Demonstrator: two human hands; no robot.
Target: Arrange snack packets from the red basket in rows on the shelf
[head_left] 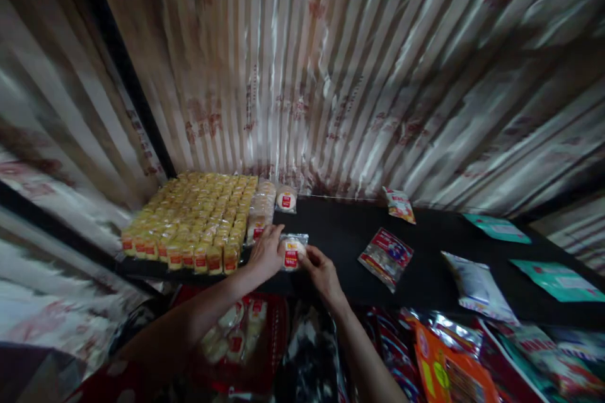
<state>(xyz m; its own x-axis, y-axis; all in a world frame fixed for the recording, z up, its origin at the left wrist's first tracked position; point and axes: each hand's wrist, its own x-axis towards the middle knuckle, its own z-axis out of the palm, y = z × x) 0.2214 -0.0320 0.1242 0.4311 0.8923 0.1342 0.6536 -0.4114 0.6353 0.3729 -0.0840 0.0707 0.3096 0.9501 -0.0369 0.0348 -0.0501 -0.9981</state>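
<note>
A small clear packet with a round pale cake and a red label (290, 254) lies near the shelf's front edge, between my hands. My right hand (324, 272) pinches its right edge between thumb and fingers. Against its left side rests my left hand (267, 253), fingers stretched forward beside a row of similar packets (261, 206); its thumb is hard to make out. Another round cake packet (286, 199) sits farther back, by the rear wall. Left of the row stand many tightly packed yellow wrapped cakes (193, 217) in several lines.
On the black shelf (331, 227) to the right lie a red and clear packet (387, 258), a small white and red bag (399, 205), a silvery bag (477, 286) and teal packets (560, 280). Below the front edge are a red bag of cakes (239, 340) and an orange bag (449, 362).
</note>
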